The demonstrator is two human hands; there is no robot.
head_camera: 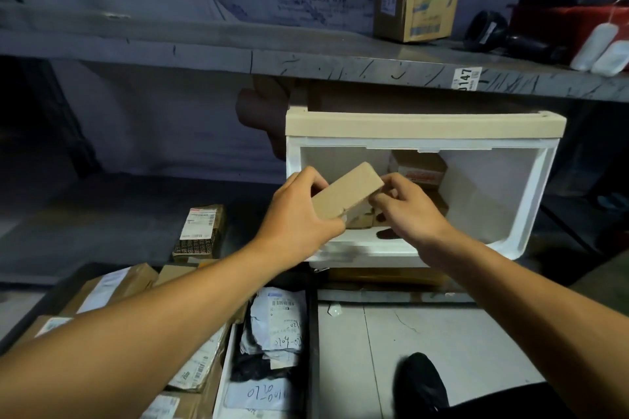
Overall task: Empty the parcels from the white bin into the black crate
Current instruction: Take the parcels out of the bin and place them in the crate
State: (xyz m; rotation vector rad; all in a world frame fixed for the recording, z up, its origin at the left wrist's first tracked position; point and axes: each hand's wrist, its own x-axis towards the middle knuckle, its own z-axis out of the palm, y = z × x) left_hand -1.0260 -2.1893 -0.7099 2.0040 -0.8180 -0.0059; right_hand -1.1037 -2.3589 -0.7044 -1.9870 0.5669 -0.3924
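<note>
A white bin (503,201) with a beige top rim stands on the lower shelf, its open front facing me. In front of its opening both hands hold a flat plain cardboard parcel (343,192), tilted. My left hand (299,214) grips its lower left end. My right hand (408,211) pinches its upper right end. More brown parcels (418,168) lie deep inside the bin. The black crate (312,333) is at the bottom left, holding several taped boxes and grey mailer bags (272,326).
A taped parcel with a label (200,231) lies on the lower shelf left of the bin. The upper shelf carries a cardboard box (417,13), a black scanner (490,31) and a red container. A black shoe (422,384) stands on the tiled floor.
</note>
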